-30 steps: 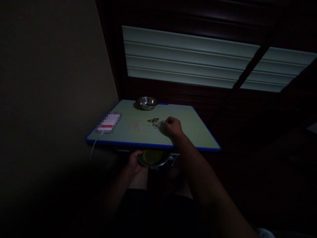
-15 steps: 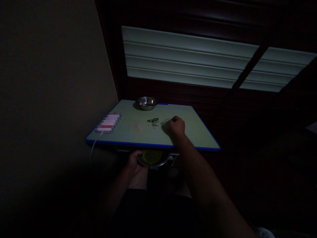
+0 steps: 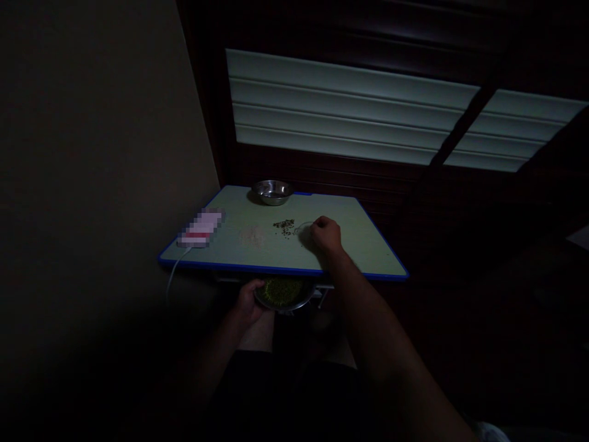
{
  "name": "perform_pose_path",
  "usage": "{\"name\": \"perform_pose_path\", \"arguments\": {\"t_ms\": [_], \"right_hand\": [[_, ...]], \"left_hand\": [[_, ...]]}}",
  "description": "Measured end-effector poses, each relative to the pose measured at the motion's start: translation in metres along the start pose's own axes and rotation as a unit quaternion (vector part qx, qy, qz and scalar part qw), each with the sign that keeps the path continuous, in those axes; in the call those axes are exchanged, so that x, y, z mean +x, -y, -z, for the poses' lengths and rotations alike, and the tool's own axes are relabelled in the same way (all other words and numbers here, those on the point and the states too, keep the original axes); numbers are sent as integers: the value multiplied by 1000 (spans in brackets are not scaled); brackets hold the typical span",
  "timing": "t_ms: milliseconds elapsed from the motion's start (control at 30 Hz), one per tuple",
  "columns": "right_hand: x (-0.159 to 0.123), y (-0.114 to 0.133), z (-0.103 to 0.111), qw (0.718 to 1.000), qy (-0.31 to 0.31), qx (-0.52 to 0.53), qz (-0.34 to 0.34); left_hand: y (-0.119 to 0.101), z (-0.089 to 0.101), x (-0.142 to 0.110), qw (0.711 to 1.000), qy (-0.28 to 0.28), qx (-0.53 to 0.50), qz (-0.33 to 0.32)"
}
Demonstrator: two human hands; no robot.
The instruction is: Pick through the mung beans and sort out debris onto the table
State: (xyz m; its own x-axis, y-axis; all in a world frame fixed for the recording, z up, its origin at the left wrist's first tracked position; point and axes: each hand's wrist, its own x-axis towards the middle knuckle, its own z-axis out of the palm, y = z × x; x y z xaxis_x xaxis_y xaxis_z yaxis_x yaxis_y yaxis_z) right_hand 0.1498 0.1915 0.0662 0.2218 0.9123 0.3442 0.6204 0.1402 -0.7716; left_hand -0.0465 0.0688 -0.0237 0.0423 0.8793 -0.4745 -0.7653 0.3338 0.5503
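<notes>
Below the table's front edge my left hand (image 3: 248, 302) grips the rim of a metal bowl (image 3: 301, 305), thumb on top. Small green grains, like mung beans (image 3: 280, 291), fill the part of it that shows. Over the tabletop my right hand (image 3: 326, 233) is closed on a thin, pale looped thing (image 3: 304, 224), too faint to name. The loop reaches left, close to a scatter of small dark bits (image 3: 286, 226) on the board. Left of these lies a patch of fine pale bits (image 3: 253, 236).
A pale table (image 3: 363, 252) with a blue edge stands before me. At its back sits a second metal bowl (image 3: 273, 193). A blurred-out flat device (image 3: 201, 228) with a white cable (image 3: 173, 270) lies at the left, near the wall (image 3: 115, 123). Dark panelled doors rise behind.
My right hand has shifted slightly left with the looped thing, toward the dark bits. The left hand and its bowl stay in place.
</notes>
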Motion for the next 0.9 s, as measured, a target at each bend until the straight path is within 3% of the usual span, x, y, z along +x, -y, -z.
{"name": "perform_pose_path", "arguments": {"t_ms": [600, 900], "right_hand": [[3, -7, -9, 996, 27, 76, 45], [3, -5, -7, 998, 24, 48, 45]], "left_hand": [[0, -3, -1, 1000, -6, 9, -5], [-1, -2, -2, 1000, 5, -13, 2]]}}
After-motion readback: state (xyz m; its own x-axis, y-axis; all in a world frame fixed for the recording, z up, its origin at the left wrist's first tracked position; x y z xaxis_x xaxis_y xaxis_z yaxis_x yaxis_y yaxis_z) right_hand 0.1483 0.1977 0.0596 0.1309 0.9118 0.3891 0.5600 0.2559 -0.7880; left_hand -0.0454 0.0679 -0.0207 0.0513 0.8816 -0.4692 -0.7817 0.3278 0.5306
